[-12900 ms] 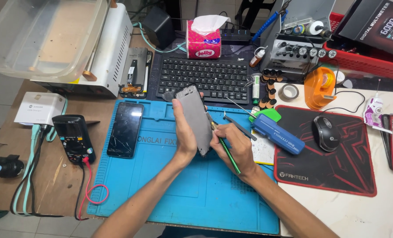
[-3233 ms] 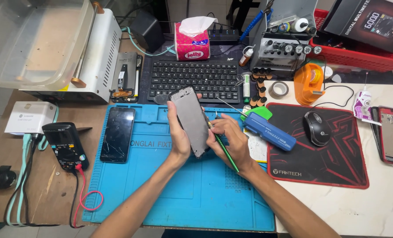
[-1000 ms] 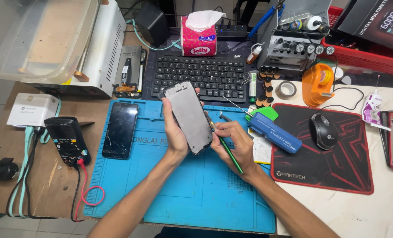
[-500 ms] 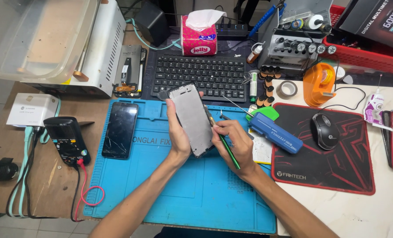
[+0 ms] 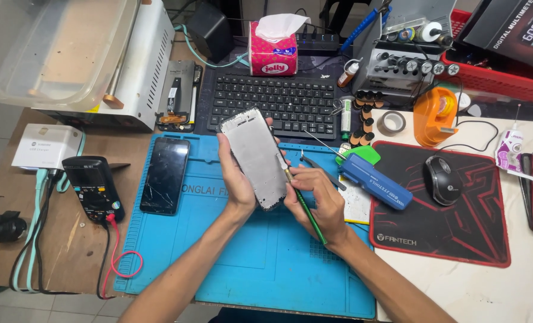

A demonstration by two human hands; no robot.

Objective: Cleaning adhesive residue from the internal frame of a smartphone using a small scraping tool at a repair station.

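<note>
The blue work mat (image 5: 236,251) covers the centre of the bench, with a band of raised lettering along its upper part. Up left stands a white machine (image 5: 144,66) carrying a clear plastic tub (image 5: 51,51). At upper right a red tray (image 5: 500,84) holds a black box (image 5: 509,27) with white print and a picture of a meter. To the right of the mat lies a black mouse pad (image 5: 452,230) with a red edge, red line pattern and a white mark at its lower left corner; a black mouse (image 5: 442,180) rests on it. A black keyboard (image 5: 272,101) lies above the mat, and behind it stands a red-and-white tissue pack (image 5: 272,51) with a tissue sticking out.

The left hand (image 5: 239,179) is closed around a silver-grey phone frame (image 5: 254,157), held tilted above the mat, fingers behind it and thumb on the near edge. The right hand (image 5: 317,200) pinches a green-handled tool (image 5: 305,206), its tip touching the right edge of the frame.

A blue tool case (image 5: 377,179) with white lettering lies just right of the hands. A black phone with a cracked screen (image 5: 165,175) lies on the left part of the mat. Left of the mat sit a black multimeter (image 5: 93,188) and a white rectangular box (image 5: 45,146) with a small grey label. An orange tape dispenser (image 5: 434,116) stands near the mouse.
</note>
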